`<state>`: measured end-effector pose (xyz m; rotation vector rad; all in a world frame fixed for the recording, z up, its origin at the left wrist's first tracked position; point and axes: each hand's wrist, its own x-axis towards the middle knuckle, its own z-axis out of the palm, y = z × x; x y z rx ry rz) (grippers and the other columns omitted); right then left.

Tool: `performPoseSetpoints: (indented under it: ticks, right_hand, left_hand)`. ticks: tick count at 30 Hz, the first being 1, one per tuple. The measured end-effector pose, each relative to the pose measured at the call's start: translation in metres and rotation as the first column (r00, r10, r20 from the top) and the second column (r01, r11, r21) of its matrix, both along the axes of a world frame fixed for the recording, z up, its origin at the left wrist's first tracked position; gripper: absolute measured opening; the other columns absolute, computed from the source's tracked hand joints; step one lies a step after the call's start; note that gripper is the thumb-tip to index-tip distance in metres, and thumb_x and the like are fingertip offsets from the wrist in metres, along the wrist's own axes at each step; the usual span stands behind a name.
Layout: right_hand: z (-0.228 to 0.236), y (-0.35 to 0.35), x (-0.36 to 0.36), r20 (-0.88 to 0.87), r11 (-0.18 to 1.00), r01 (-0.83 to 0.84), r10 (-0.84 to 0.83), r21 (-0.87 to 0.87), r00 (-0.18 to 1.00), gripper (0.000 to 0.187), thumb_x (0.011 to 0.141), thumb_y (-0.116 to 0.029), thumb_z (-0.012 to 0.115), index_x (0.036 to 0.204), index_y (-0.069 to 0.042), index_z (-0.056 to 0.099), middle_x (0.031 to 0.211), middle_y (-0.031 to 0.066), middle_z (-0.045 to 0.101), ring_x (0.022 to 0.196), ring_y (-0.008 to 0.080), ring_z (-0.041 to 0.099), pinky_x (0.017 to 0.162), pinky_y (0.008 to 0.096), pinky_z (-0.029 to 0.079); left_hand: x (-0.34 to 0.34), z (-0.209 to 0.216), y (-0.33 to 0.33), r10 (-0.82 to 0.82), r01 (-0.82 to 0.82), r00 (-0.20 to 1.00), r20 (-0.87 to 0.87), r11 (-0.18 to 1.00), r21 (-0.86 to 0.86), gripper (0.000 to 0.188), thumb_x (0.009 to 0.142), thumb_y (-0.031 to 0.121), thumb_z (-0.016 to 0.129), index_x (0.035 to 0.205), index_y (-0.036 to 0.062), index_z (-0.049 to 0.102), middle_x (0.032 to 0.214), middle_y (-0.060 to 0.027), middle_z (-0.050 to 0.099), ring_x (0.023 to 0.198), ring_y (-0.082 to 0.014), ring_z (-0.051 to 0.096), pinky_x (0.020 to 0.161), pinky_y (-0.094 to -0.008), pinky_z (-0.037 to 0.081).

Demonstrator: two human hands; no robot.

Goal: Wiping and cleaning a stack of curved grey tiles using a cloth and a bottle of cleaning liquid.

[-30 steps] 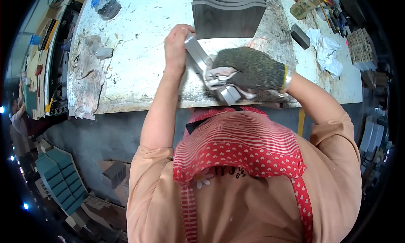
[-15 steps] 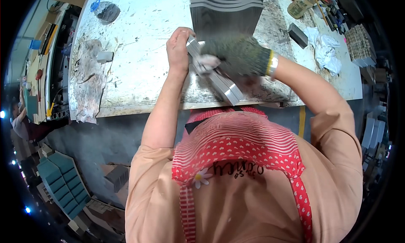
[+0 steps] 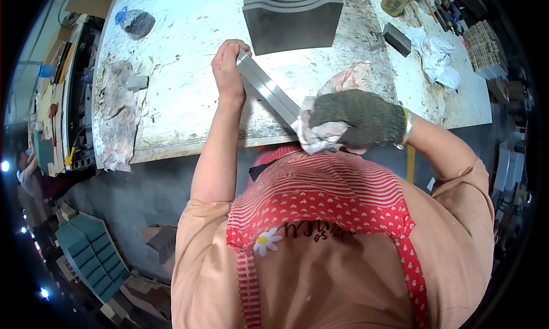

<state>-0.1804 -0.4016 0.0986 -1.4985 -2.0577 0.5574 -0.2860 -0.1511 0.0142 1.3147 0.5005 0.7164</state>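
Observation:
My bare left hand point(image 3: 230, 72) is closed around the far end of a long silvery metal bar point(image 3: 269, 90) with lengthwise grooves. The bar slants from there toward the table's near edge. My right hand point(image 3: 360, 118), in a dark green knit glove, grips a crumpled whitish rag point(image 3: 320, 136) wrapped over the bar's near end, which is hidden under it. One loose part of the rag sticks up behind the glove. Beyond my hands stands a stack of dark grey wavy-topped plates point(image 3: 291, 23).
On the stained white table point(image 3: 177, 89) lie a dirty cloth point(image 3: 119, 117) with a pale block point(image 3: 137, 82) and a cut-off plastic bottle point(image 3: 139, 24) at left. A dark block point(image 3: 397, 40), white crumpled plastic point(image 3: 437, 60) and a jar point(image 3: 397, 0) stand right. A person point(image 3: 34, 174) is far left.
My gloved right hand has slid with the rag along the bar, from its middle to the near end, toward me and rightward. My left hand keeps its hold at the far end.

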Motion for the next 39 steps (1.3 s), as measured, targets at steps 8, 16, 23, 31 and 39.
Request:
performPoseSetpoints:
  ticks: [8,16,23,31,39]
  right_hand:
    - [-0.011,0.027,-0.029,-0.221,0.961,0.242,-0.209,0.133,0.953,0.029,0.088,-0.020,0.060,0.115,-0.007,0.061,0.102,0.0067,0.063,0.095,0.0187,0.062,0.083,0.0315,0.051]
    - [-0.004,-0.008,-0.021,-0.286,0.940,0.333,-0.298,0.080,0.911,0.022,0.094,-0.027,0.059,0.106,-0.009,0.062,0.094,0.0033,0.064,0.088,0.0155,0.063,0.079,0.0298,0.051]
    - [-0.026,-0.014,-0.004,-0.676,0.825,0.417,-0.556,-0.380,0.484,0.031,0.090,-0.019,0.065,0.119,-0.008,0.062,0.103,0.0078,0.068,0.093,0.0159,0.065,0.087,0.0310,0.052]
    - [-0.035,0.090,-0.024,-0.173,0.808,0.587,-0.571,0.057,0.803,0.038,0.087,-0.024,0.058,0.119,-0.004,0.060,0.120,0.0153,0.059,0.107,0.0323,0.059,0.094,0.0392,0.046]
    - [-0.042,0.050,0.000,0.042,0.969,0.086,-0.098,0.230,0.994,0.038,0.091,-0.033,0.058,0.125,-0.016,0.060,0.117,0.0163,0.060,0.107,0.0370,0.059,0.096,0.0433,0.046]
  left_hand:
    - [0.000,-0.006,0.000,0.000,-0.005,0.999,0.053,0.996,0.091,0.027,0.093,0.021,0.044,0.080,0.0005,0.057,0.079,-0.0088,0.057,0.078,-0.0185,0.052,0.076,-0.0311,0.041]
    - [-0.007,-0.005,0.005,-0.073,0.073,0.993,0.096,0.997,-0.003,0.026,0.093,0.019,0.047,0.081,0.0003,0.060,0.079,-0.0078,0.059,0.076,-0.0150,0.051,0.075,-0.0281,0.040]
    - [-0.004,0.006,0.005,-0.146,0.147,0.988,-0.048,0.989,0.019,0.028,0.094,0.025,0.048,0.087,0.0010,0.060,0.083,-0.0080,0.059,0.083,-0.0180,0.054,0.082,-0.0303,0.041]
    - [0.008,0.000,-0.003,-0.005,0.003,0.999,0.042,0.999,0.035,0.024,0.092,0.017,0.048,0.080,0.0006,0.060,0.078,-0.0044,0.058,0.075,-0.0123,0.051,0.073,-0.0259,0.040]
    - [0.005,-0.002,-0.004,-0.011,0.010,1.000,0.012,0.998,0.055,0.025,0.094,0.017,0.046,0.081,0.0001,0.059,0.082,-0.0064,0.058,0.079,-0.0152,0.052,0.077,-0.0283,0.041]
